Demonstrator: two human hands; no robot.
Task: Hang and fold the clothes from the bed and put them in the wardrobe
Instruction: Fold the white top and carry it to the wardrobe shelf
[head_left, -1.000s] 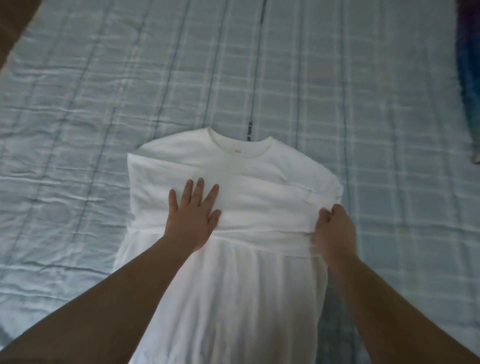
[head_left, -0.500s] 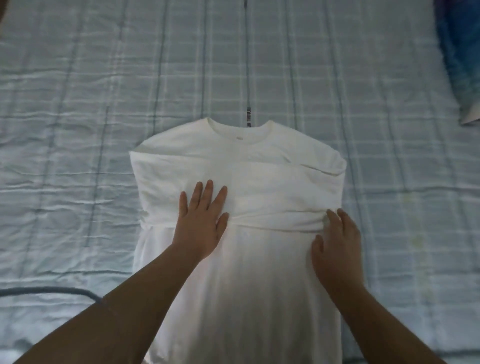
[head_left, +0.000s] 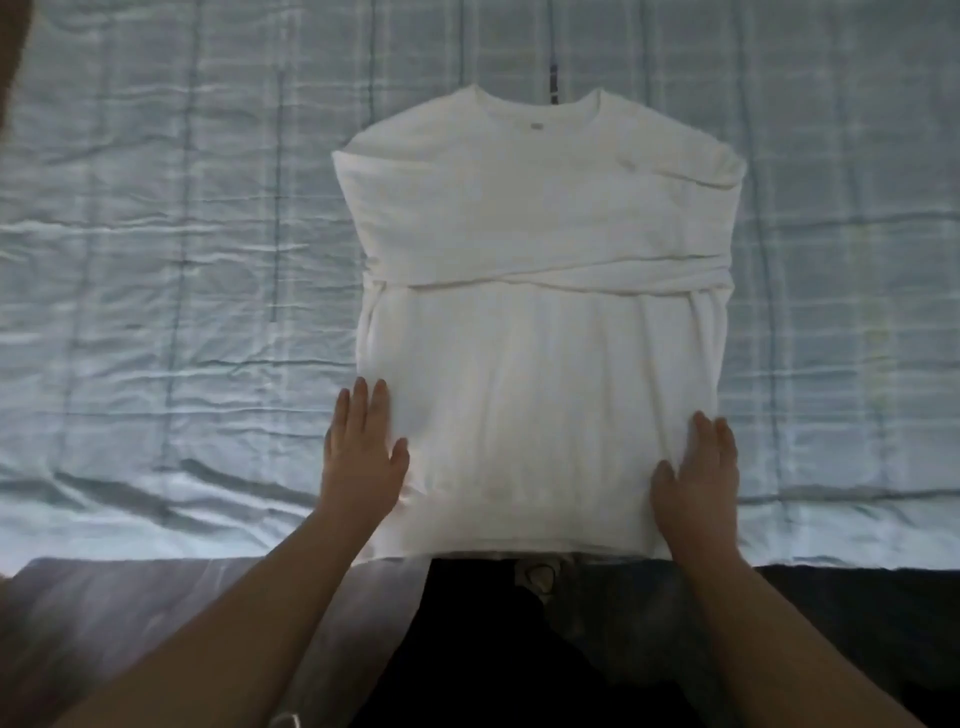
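Two flat hands rested at the bottom corners of a white shirt, mid-fold.

The shirt lay face-down on the pale checked bedspread, collar away from the person, both sleeves already folded across its back and its hem at the near edge of the bed. At the shirt's lower left side lay the left hand, palm down, fingers spread and gripping nothing, half on cloth and half on the bedspread. At the shirt's lower right corner the right hand also lay flat and unclenched, on the cloth. The folding step looked half done; next, the hands would probably need to pinch the hem at both corners and carry it up toward the collar, keeping the sleeves tucked inside.
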